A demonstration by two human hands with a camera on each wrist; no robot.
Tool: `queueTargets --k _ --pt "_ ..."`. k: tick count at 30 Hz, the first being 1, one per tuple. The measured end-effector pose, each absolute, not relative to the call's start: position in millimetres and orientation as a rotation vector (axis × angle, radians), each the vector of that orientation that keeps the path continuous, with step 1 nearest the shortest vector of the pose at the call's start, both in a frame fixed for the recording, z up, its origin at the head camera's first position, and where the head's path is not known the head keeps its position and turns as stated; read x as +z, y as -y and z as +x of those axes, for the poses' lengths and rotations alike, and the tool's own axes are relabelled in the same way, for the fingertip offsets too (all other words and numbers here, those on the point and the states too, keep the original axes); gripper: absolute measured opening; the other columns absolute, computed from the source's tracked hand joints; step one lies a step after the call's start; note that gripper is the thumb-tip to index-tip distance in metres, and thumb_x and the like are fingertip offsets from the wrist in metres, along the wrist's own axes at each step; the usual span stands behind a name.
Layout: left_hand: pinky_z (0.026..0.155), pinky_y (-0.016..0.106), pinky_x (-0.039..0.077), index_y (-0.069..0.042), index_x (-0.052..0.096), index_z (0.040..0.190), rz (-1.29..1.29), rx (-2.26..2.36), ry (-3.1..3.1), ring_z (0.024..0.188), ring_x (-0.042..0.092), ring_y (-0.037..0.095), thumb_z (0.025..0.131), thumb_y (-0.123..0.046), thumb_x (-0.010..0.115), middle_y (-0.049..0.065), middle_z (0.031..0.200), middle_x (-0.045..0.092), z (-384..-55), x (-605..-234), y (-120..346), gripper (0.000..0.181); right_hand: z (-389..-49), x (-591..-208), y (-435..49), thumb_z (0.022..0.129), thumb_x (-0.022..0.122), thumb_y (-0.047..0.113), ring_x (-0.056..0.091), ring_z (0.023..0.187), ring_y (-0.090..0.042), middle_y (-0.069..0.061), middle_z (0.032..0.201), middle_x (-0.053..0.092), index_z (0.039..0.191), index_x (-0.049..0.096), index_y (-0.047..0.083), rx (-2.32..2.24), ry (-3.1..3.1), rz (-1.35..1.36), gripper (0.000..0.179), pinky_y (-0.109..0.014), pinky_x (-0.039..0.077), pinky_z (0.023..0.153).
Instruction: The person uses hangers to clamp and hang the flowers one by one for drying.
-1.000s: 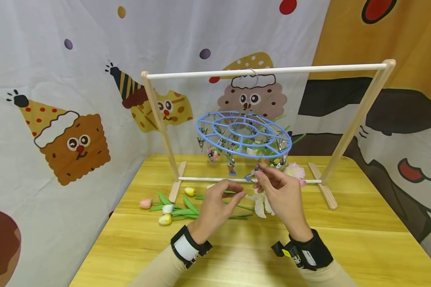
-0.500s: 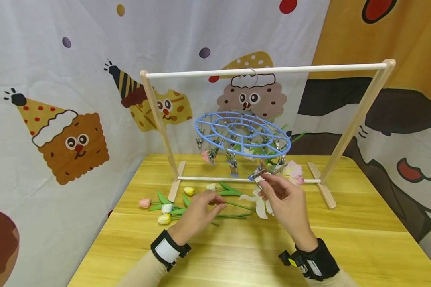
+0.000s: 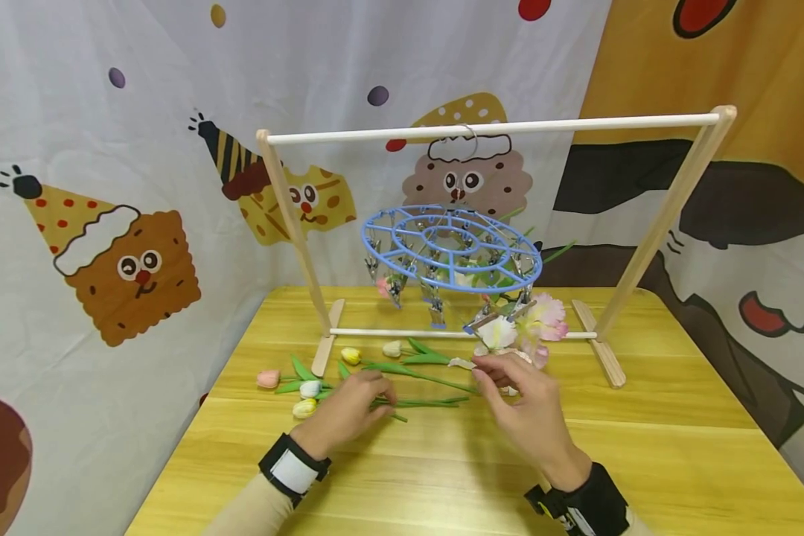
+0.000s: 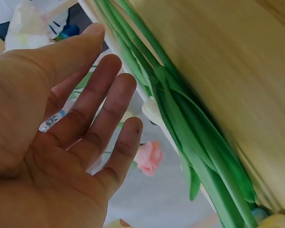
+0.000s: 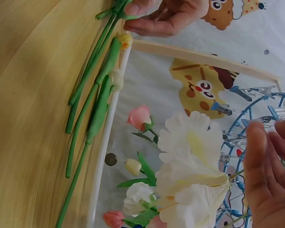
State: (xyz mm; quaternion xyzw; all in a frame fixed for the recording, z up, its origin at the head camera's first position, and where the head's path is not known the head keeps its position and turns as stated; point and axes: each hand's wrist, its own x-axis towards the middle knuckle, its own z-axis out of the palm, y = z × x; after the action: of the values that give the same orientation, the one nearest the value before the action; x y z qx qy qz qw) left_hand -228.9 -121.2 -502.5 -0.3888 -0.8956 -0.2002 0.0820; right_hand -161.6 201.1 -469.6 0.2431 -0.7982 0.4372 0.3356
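Observation:
In the head view my left hand (image 3: 348, 413) hovers over the stems of the tulips, its fingers loosely bent and holding nothing. The left wrist view shows those fingers spread beside the green stems (image 4: 190, 128). Pink (image 3: 268, 380), light blue (image 3: 310, 388) and yellow tulips (image 3: 304, 408) lie to its left. My right hand (image 3: 532, 409) is in front of a large white flower (image 3: 497, 332) hanging from the round blue clip hanger (image 3: 452, 288). Its fingertips overlap the lower petals. In the right wrist view, the fingers (image 5: 259, 164) are beside the white flower (image 5: 192, 175), with no object between them.
The hanger hangs from a wooden rack's white top rail (image 3: 375, 135). Several metal clips (image 3: 437, 311) dangle beneath it. A pink-white flower (image 3: 546, 316) hangs at the right. A white tulip (image 3: 391, 348) lies near the lower rail (image 3: 375, 332). A patterned cloth (image 3: 174, 89) stands behind.
My right hand has let go of the clip by the white flower and moved down in front of the petals. The left hand has moved left and down, over the tulip stems.

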Motion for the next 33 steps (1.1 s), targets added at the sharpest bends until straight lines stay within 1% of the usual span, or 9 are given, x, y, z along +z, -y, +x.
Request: queueTargets --k 4,9,13,17,19,26,33 --pt "0.088 0.032 0.070 -0.015 0.086 0.105 -1.186 -0.523 2.662 0.101 0.081 0.020 0.096 -0.014 0.098 0.001 0.107 0.082 -231 -506 127 0.015 -164 -473 -198 0.099 0.087 -0.009 0.079 0.089 -0.009 -0.001 0.108 0.085 0.127 0.086 0.011 1.090 2.160 0.732 0.035 -0.013 0.064 0.081" --pt "0.089 0.031 0.070 -0.015 0.088 0.101 -1.202 -0.455 2.657 0.100 0.079 0.018 0.095 -0.012 0.098 -0.001 0.107 0.081 -234 -512 129 0.012 -165 -477 -190 0.103 0.086 -0.001 0.078 0.091 -0.005 0.004 0.108 0.084 0.124 0.086 0.016 1.056 2.337 0.758 0.027 -0.020 0.068 0.079" --pt "0.090 0.033 0.070 -0.017 0.090 0.098 -1.202 -0.359 2.634 0.099 0.078 0.017 0.095 -0.012 0.098 -0.001 0.106 0.080 -236 -516 127 0.010 -166 -479 -183 0.108 0.085 0.007 0.076 0.091 -0.003 0.004 0.109 0.084 0.123 0.086 0.015 1.067 2.490 0.764 0.018 -0.024 0.068 0.078" --pt "0.088 0.037 0.069 -0.019 0.090 0.094 -1.191 -0.289 2.610 0.096 0.078 0.016 0.096 -0.013 0.098 -0.002 0.104 0.078 -236 -518 127 0.010 -170 -479 -177 0.109 0.083 0.009 0.076 0.093 -0.004 0.001 0.110 0.084 0.124 0.086 0.013 1.054 2.594 0.773 0.016 -0.026 0.069 0.080" --pt "0.088 0.038 0.068 -0.020 0.089 0.093 -1.184 -0.259 2.605 0.095 0.078 0.015 0.097 -0.014 0.097 -0.003 0.104 0.077 -235 -518 127 0.010 -172 -480 -174 0.109 0.083 0.009 0.076 0.093 -0.005 0.002 0.109 0.084 0.125 0.086 0.012 1.039 2.619 0.777 0.016 -0.025 0.069 0.080" --pt "0.091 0.041 0.067 -0.020 0.085 0.097 -1.167 -0.199 2.626 0.101 0.075 0.014 0.101 -0.015 0.094 -0.004 0.107 0.074 -232 -515 126 0.011 -179 -484 -167 0.108 0.084 0.009 0.077 0.091 -0.007 0.000 0.109 0.085 0.123 0.086 0.011 1.011 2.615 0.806 0.015 -0.023 0.067 0.078" --pt "0.096 0.039 0.066 -0.022 0.076 0.104 -1.152 -0.223 2.613 0.107 0.073 0.014 0.106 -0.017 0.089 -0.006 0.110 0.073 -230 -514 121 0.013 -186 -487 -157 0.109 0.084 0.012 0.076 0.090 -0.004 -0.001 0.108 0.085 0.123 0.087 0.008 1.008 2.632 0.852 0.015 -0.023 0.068 0.078"
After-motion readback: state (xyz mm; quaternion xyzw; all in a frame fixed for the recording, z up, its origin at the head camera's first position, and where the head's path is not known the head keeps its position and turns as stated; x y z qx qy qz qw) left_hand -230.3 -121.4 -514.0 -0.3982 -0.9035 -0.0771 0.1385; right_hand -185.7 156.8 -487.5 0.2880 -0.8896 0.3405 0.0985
